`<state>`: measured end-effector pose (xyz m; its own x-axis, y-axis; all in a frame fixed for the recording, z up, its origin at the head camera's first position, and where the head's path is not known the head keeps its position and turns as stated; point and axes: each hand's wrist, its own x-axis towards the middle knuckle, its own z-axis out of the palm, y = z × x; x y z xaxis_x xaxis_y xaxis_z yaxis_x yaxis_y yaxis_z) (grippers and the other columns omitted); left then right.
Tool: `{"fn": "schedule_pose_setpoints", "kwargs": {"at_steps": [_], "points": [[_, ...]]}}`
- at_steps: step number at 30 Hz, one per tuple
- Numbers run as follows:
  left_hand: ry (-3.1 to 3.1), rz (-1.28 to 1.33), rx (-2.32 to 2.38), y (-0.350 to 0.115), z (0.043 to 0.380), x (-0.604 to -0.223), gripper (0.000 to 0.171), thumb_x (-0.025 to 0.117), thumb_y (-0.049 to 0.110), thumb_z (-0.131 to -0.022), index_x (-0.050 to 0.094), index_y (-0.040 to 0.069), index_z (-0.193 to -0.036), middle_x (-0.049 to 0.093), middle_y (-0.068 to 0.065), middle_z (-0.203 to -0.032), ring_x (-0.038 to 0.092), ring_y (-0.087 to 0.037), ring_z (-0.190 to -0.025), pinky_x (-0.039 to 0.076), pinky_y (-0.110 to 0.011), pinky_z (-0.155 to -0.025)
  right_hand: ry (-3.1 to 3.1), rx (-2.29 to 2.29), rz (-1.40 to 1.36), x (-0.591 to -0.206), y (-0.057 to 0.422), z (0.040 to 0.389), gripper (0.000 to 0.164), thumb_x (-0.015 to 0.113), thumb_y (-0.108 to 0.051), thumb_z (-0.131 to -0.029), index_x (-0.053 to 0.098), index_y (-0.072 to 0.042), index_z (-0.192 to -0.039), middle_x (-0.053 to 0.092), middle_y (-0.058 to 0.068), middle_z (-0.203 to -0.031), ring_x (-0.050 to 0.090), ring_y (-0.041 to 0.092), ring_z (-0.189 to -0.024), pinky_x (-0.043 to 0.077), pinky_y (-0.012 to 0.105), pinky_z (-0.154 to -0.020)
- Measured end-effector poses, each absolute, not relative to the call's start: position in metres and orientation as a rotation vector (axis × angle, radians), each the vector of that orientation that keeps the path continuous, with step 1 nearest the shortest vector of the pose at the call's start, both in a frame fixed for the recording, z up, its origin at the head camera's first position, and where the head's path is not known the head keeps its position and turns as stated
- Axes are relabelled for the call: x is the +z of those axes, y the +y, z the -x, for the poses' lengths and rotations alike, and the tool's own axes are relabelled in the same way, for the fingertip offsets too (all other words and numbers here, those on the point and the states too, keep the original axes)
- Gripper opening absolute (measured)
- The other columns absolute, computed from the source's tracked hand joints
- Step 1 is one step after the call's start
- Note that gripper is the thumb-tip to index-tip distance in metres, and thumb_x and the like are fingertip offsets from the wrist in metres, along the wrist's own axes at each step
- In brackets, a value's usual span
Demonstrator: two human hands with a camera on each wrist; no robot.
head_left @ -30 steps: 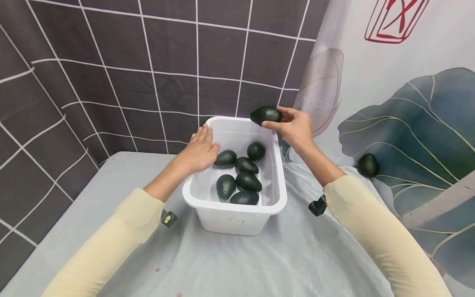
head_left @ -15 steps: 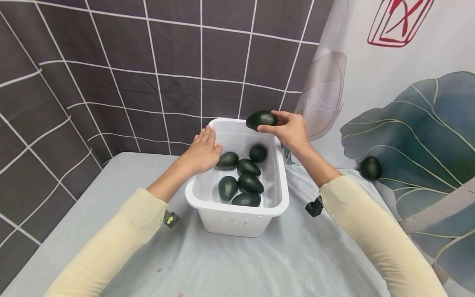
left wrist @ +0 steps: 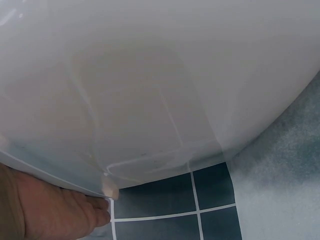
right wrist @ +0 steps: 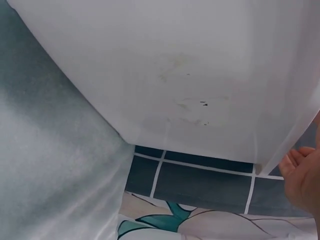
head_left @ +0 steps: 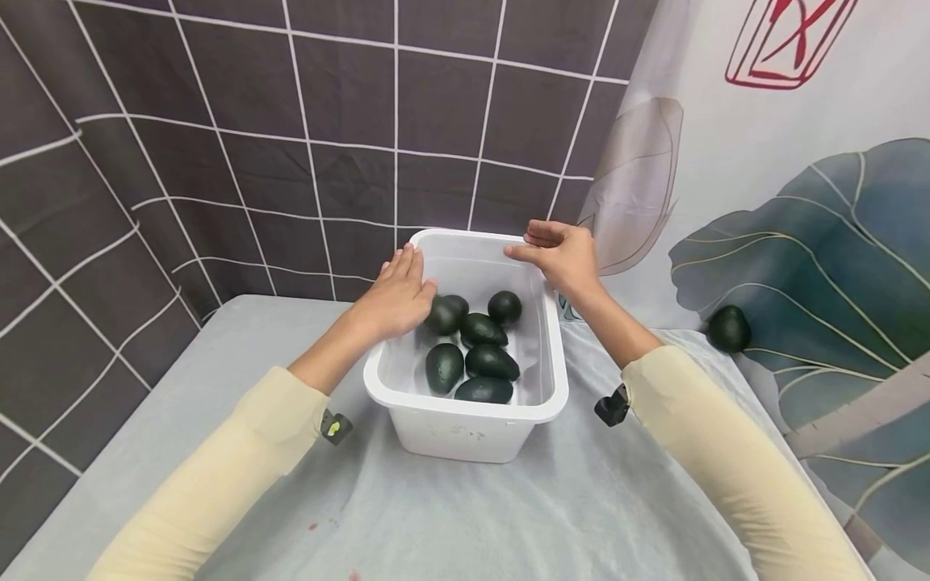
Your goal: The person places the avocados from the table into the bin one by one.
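A white plastic tub [head_left: 465,436] stands on the cloth-covered surface. Inside are several dark green avocados, among them one at the middle [head_left: 492,362], one near the front left [head_left: 444,369] and a blurred one [head_left: 440,318] overlapping another beside the left hand. My left hand [head_left: 392,298] lies over the tub's left rim with its fingers extended; in the left wrist view this hand [left wrist: 62,210] shows beside the tub wall. At the far right corner of the rim, my right hand [head_left: 563,254] has thumb and fingers apart and holds nothing.
Another avocado [head_left: 729,328] sits to the right, against the leaf-patterned curtain [head_left: 814,242]. A dark tile-patterned backdrop [head_left: 349,177] hangs close behind the tub. Pale grey-blue cloth [head_left: 581,500] covers the surface, wrinkled to the tub's right.
The avocado my right hand held over the far rim is let go and is now in the tub, near my left hand. Both hands have stayed nearly in place.
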<state>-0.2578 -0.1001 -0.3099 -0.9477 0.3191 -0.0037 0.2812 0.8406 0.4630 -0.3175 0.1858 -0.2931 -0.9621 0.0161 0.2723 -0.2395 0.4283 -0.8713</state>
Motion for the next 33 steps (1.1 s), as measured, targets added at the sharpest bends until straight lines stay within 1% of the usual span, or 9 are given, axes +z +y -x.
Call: {"fn": "schedule_pose_setpoints", "kwargs": {"at_steps": [3,10,15,17,24,28,30,33], "points": [[2.938,-0.481,0.723,-0.099,0.258,-0.308,0.078,0.022,0.039,-0.120,0.002,-0.010,-0.177,-0.009,-0.028,-0.188,-0.007,-0.043,-0.178,-0.001,-0.054,-0.147,-2.418,1.563,-0.196,-0.292,0.190,0.317,0.066,0.098,-0.021,-0.088,0.074,0.000,-0.146,0.079,0.018,-0.142,0.078,0.031,-0.133,0.064,0.019,-0.100],[2.940,-0.476,0.715,-0.100,0.257,-0.305,0.077,0.023,0.038,-0.120,0.002,-0.010,-0.177,-0.010,-0.027,-0.188,-0.008,-0.043,-0.178,-0.001,-0.054,-0.147,-2.409,1.524,-0.198,-0.290,0.198,0.316,0.065,0.098,-0.022,-0.089,0.075,0.000,-0.145,0.079,0.018,-0.142,0.080,0.029,-0.130,0.063,0.021,-0.104],[2.941,-0.475,0.719,-0.100,0.257,-0.306,0.078,0.023,0.038,-0.120,0.002,-0.010,-0.176,-0.009,-0.028,-0.188,-0.007,-0.044,-0.178,0.000,-0.055,-0.147,-2.416,1.518,-0.177,-0.292,0.204,0.316,0.063,0.097,-0.024,-0.090,0.076,-0.002,-0.145,0.081,0.016,-0.140,0.081,0.025,-0.126,0.060,0.014,-0.097],[2.943,-0.476,0.714,-0.100,0.257,-0.306,0.078,0.023,0.038,-0.120,0.002,-0.010,-0.176,-0.009,-0.028,-0.188,-0.007,-0.044,-0.178,0.000,-0.056,-0.147,-2.416,1.519,-0.174,-0.293,0.206,0.316,0.063,0.097,-0.024,-0.090,0.076,-0.002,-0.144,0.081,0.016,-0.140,0.081,0.024,-0.126,0.060,0.013,-0.096],[2.944,-0.485,0.720,-0.099,0.256,-0.305,0.078,0.022,0.038,-0.119,0.002,-0.011,-0.176,-0.009,-0.028,-0.188,-0.006,-0.045,-0.178,0.000,-0.056,-0.147,-2.394,1.533,-0.147,-0.297,0.214,0.312,0.064,0.097,-0.023,-0.090,0.075,0.000,-0.146,0.079,0.019,-0.142,0.081,0.026,-0.127,0.064,0.021,-0.103],[2.941,-0.484,0.726,-0.097,0.255,-0.306,0.077,0.023,0.038,-0.119,0.002,-0.011,-0.176,-0.008,-0.029,-0.188,-0.006,-0.045,-0.178,0.001,-0.056,-0.147,-2.391,1.520,-0.114,-0.300,0.221,0.309,0.064,0.097,-0.024,-0.090,0.075,0.000,-0.145,0.080,0.018,-0.141,0.081,0.025,-0.127,0.064,0.020,-0.101],[2.938,-0.479,0.727,-0.097,0.254,-0.306,0.077,0.023,0.038,-0.120,0.002,-0.010,-0.176,-0.008,-0.028,-0.188,-0.006,-0.044,-0.178,0.001,-0.055,-0.147,-2.385,1.534,-0.096,-0.302,0.224,0.307,0.064,0.097,-0.025,-0.090,0.076,-0.001,-0.145,0.080,0.017,-0.140,0.082,0.021,-0.124,0.064,0.018,-0.100],[2.937,-0.476,0.723,-0.097,0.253,-0.306,0.077,0.023,0.038,-0.120,0.001,-0.010,-0.176,-0.008,-0.028,-0.188,-0.006,-0.044,-0.178,0.001,-0.056,-0.147,-2.357,1.580,-0.076,-0.305,0.227,0.306,0.063,0.098,-0.024,-0.089,0.076,-0.001,-0.144,0.081,0.018,-0.139,0.082,0.007,-0.111,0.064,0.016,-0.095]]}}
